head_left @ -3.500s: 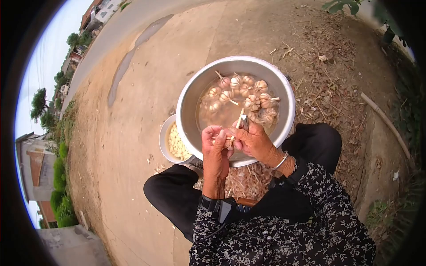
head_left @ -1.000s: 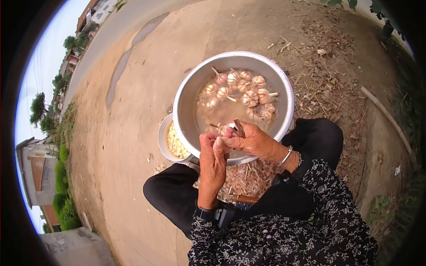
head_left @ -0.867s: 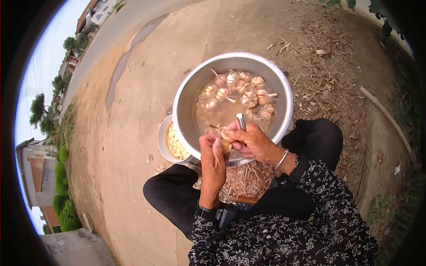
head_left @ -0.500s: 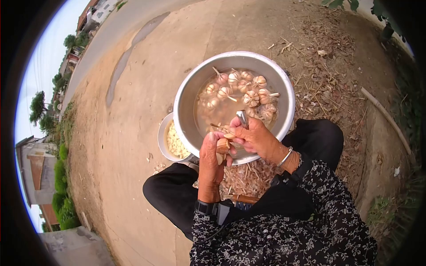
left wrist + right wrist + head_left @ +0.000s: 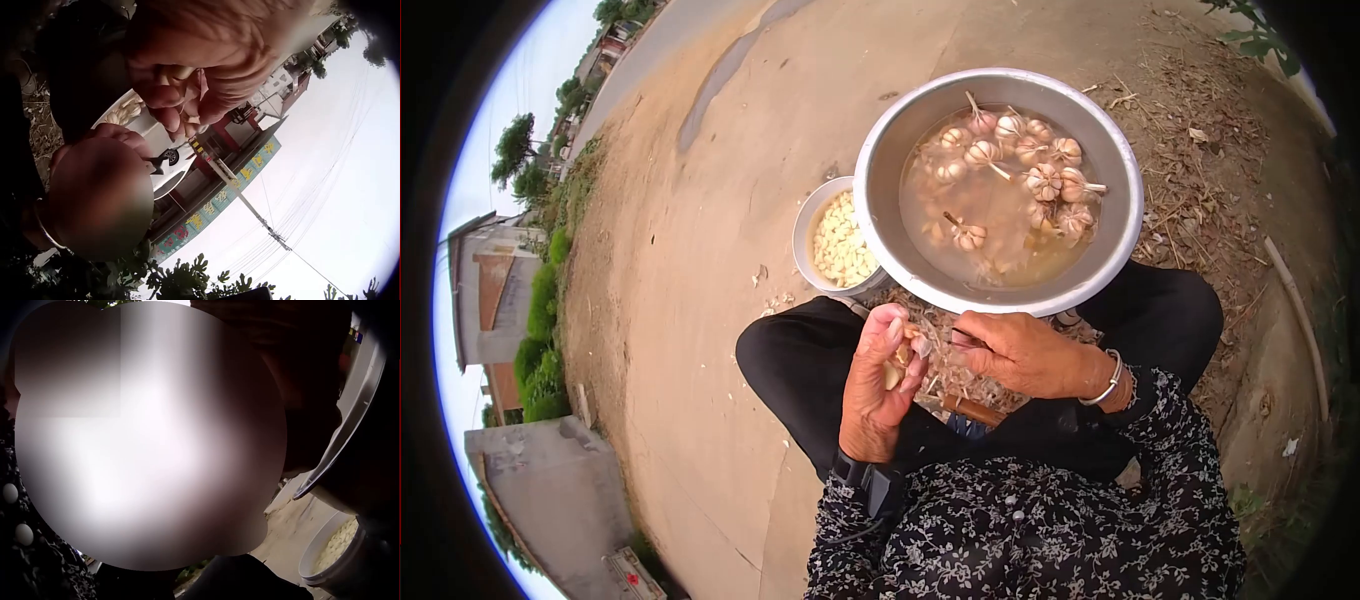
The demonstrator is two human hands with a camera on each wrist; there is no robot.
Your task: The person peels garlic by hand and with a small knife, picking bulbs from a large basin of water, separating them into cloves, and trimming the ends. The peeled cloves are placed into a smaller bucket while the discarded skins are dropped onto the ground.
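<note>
My left hand is raised over the husks, holding garlic cloves in its curled fingers, with papery skin at the fingertips. Close beside it, my right hand grips a small knife; only a dark bit shows past the fingers, and the handle is hidden. Just behind both hands stands a wide metal basin of cloudy water. Whole garlic bulbs float at its far right, and a single bulb lies nearer the front. The right wrist view is mostly blurred.
A white bucket with peeled cloves stands left of the basin, also seen in the right wrist view. A heap of garlic husks lies between the knees, by a wooden bar. Dry leaf litter covers the ground at right.
Both hands have come back from over the basin to in front of its rim and moved slightly apart. The front bulb, earlier behind the hands, now shows fully. The head view has shifted.
</note>
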